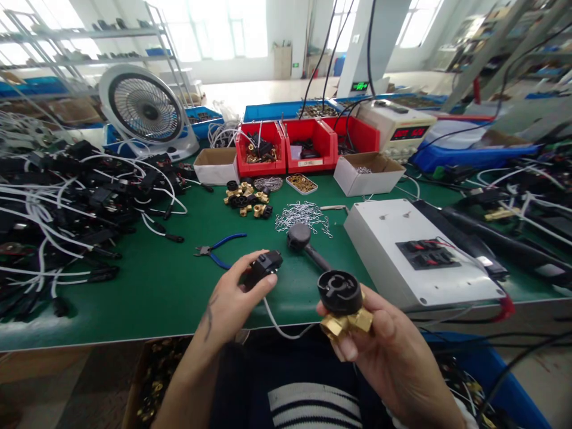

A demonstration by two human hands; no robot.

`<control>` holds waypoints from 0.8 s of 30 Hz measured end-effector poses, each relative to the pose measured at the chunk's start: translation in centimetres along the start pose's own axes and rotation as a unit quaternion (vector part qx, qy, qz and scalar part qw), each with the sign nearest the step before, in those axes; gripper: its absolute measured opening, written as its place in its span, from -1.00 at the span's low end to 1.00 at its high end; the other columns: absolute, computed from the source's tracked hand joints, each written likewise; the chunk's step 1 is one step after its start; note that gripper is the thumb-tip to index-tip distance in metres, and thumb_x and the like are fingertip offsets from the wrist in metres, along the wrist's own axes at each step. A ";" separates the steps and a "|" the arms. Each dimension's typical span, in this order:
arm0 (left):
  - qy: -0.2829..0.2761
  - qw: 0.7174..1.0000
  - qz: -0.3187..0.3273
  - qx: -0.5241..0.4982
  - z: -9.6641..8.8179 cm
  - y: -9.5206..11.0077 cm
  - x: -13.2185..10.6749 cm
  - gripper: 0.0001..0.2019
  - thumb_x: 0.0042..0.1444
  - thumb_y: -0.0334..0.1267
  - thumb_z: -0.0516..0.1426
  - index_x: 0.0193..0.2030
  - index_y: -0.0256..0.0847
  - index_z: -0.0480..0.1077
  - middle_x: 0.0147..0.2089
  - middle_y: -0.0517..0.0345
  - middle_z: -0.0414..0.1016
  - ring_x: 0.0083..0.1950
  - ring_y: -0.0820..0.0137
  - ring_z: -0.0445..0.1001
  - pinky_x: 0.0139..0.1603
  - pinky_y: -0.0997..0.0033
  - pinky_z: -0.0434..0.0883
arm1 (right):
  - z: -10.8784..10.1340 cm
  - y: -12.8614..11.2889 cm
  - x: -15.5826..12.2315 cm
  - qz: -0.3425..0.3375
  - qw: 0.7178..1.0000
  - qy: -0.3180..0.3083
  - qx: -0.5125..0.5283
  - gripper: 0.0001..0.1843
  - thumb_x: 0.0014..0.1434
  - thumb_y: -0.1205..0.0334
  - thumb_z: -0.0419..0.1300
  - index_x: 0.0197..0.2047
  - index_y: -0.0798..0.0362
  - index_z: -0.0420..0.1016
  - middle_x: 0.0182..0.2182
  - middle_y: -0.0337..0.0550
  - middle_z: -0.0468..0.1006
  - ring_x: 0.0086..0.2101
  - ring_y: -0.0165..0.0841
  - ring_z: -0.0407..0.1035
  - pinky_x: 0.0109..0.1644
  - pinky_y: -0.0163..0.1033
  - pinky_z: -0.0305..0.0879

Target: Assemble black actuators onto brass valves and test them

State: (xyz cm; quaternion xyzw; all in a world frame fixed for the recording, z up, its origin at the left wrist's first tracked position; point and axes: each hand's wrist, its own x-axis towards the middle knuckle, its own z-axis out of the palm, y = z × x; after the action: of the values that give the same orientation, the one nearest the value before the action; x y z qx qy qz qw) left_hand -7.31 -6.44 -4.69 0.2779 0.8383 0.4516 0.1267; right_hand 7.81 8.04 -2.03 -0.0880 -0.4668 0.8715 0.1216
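Note:
My left hand is closed around a small black actuator box from which a white cable hangs toward the bench edge. In my right hand is a brass valve with a round black cap on top, its open face turned toward me. The two parts are held apart. Just beyond them a rubber mallet lies on the green bench, its handle pointing at the valve. Blue-handled cutting pliers rest left of it. A heap of metal clips is behind the mallet.
More brass valves with black caps sit at mid-bench. Red bins and white boxes line the back. Cabled black units pile up at left, beside a fan. A grey switch box stands at right near a power supply.

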 end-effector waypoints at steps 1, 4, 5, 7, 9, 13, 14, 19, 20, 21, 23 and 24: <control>-0.005 0.996 -0.011 -0.093 -0.1 -0.2 -0.1 -0.56 0.23 -0.06 0.09 0.20 -0.18 0.34 0.14 0.00 0.51 0.10 0.22 0.50 0.07 0.22 0.47 | 0.0 -0.1 0.0 0.018 1.000 -0.005 0.005 -0.60 0.17 -0.13 0.30 -0.09 -0.02 0.61 -0.27 -0.09 0.64 -0.56 -0.50 0.34 -0.47 -0.40 0.36; -0.027 0.909 -0.068 -0.411 0.1 0.0 -0.5 -0.55 0.18 -0.14 0.13 0.19 -0.23 0.34 0.15 -0.04 0.51 0.10 0.19 0.52 0.03 0.22 0.51 | 0.1 -0.4 0.0 0.061 0.998 -0.009 -0.001 -0.56 0.19 -0.21 0.23 -0.14 0.00 0.59 -0.32 -0.06 0.62 -0.59 -0.46 0.29 -0.50 -0.35 0.34; -0.038 0.868 -0.084 -0.488 0.1 0.3 -0.6 -0.57 0.16 -0.18 0.14 0.17 -0.23 0.37 0.12 -0.04 0.53 0.08 0.18 0.53 0.03 0.19 0.51 | 0.2 -0.4 0.0 0.073 0.997 -0.012 0.002 -0.55 0.20 -0.23 0.21 -0.15 -0.01 0.59 -0.32 -0.06 0.62 -0.58 -0.45 0.29 -0.49 -0.34 0.34; -0.058 0.812 -0.093 -0.573 0.3 1.0 -0.6 -0.61 0.16 -0.19 0.13 0.12 -0.23 0.43 0.07 -0.03 0.56 0.05 0.16 0.55 0.06 0.13 0.50 | 0.2 -0.5 0.0 0.091 0.995 -0.031 0.021 -0.54 0.21 -0.22 0.20 -0.13 0.00 0.58 -0.29 -0.07 0.62 -0.57 -0.47 0.31 -0.46 -0.35 0.35; -0.071 0.782 -0.096 -0.612 0.3 1.7 -0.7 -0.64 0.21 -0.10 0.10 0.04 -0.24 0.48 0.04 -0.04 0.59 0.05 0.14 0.56 0.09 0.08 0.48 | 0.3 -0.3 0.1 0.110 0.991 -0.061 0.043 -0.57 0.21 -0.16 0.25 -0.08 0.01 0.56 -0.25 -0.09 0.62 -0.53 -0.51 0.35 -0.40 -0.39 0.35; -0.005 0.803 -0.086 -0.590 0.7 3.0 -1.0 -0.56 0.27 0.14 0.05 0.02 -0.13 0.52 0.02 0.04 0.60 0.04 0.22 0.57 0.07 0.19 0.49 | 0.6 0.4 0.2 0.144 0.986 -0.075 0.041 -0.57 0.16 0.00 0.37 0.02 0.03 0.49 -0.23 -0.12 0.62 -0.44 -0.50 0.45 -0.31 -0.40 0.36; 0.026 0.820 -0.066 -0.568 0.8 3.3 -1.2 -0.58 0.27 0.13 0.07 0.05 -0.08 0.51 0.05 0.09 0.59 0.06 0.25 0.56 0.07 0.23 0.48 | 0.6 0.6 0.2 0.145 0.987 -0.067 0.031 -0.56 0.16 0.02 0.38 0.04 0.03 0.47 -0.24 -0.12 0.62 -0.43 -0.49 0.46 -0.29 -0.39 0.37; 0.102 0.916 0.092 -0.376 1.6 3.9 -2.5 -0.66 0.33 0.01 0.07 0.17 0.06 0.44 0.24 0.15 0.45 0.26 0.24 0.40 0.33 0.17 0.28 | 0.8 1.3 0.4 0.112 0.993 -0.030 -0.022 -0.53 0.15 0.01 0.38 0.06 0.02 0.46 -0.35 -0.20 0.59 -0.44 -0.46 0.46 -0.27 -0.33 0.37; 0.113 0.925 0.122 -0.340 1.7 4.0 -2.7 -0.66 0.34 -0.01 0.06 0.18 0.06 0.43 0.26 0.14 0.42 0.29 0.23 0.36 0.36 0.14 0.24 | 0.8 1.2 0.4 0.110 0.993 -0.027 -0.021 -0.54 0.14 0.01 0.38 0.05 0.02 0.48 -0.36 -0.21 0.58 -0.46 -0.46 0.44 -0.30 -0.34 0.36; 0.123 0.932 0.148 -0.308 1.7 4.1 -2.9 -0.66 0.34 -0.01 0.06 0.18 0.06 0.42 0.28 0.13 0.39 0.32 0.22 0.33 0.38 0.13 0.21 | 0.8 1.1 0.3 0.114 0.993 -0.026 -0.013 -0.56 0.15 0.01 0.38 0.03 0.02 0.50 -0.37 -0.21 0.58 -0.48 -0.48 0.42 -0.33 -0.35 0.34; 0.131 0.939 0.187 -0.258 1.6 4.3 -3.1 -0.66 0.34 -0.02 0.05 0.19 0.05 0.41 0.31 0.13 0.35 0.35 0.21 0.28 0.38 0.13 0.20 | 0.9 0.7 0.2 0.132 0.990 -0.045 0.019 -0.63 0.18 0.00 0.35 -0.02 0.02 0.54 -0.45 -0.24 0.54 -0.53 -0.51 0.35 -0.39 -0.38 0.31; 0.129 0.941 0.199 -0.240 1.5 4.4 -3.2 -0.66 0.35 -0.03 0.05 0.19 0.03 0.41 0.31 0.13 0.33 0.36 0.22 0.26 0.39 0.14 0.20 | 1.0 0.5 0.1 0.141 0.988 -0.053 0.032 -0.65 0.20 0.00 0.33 -0.03 0.02 0.56 -0.48 -0.26 0.51 -0.54 -0.51 0.33 -0.40 -0.38 0.30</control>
State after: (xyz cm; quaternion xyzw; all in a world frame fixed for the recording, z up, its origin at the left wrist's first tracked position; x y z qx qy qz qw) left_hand -2.44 -5.33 -2.01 0.3396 0.6419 0.6874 -0.0115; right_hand 7.35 6.99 -1.91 -0.1028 -0.4273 0.8979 -0.0240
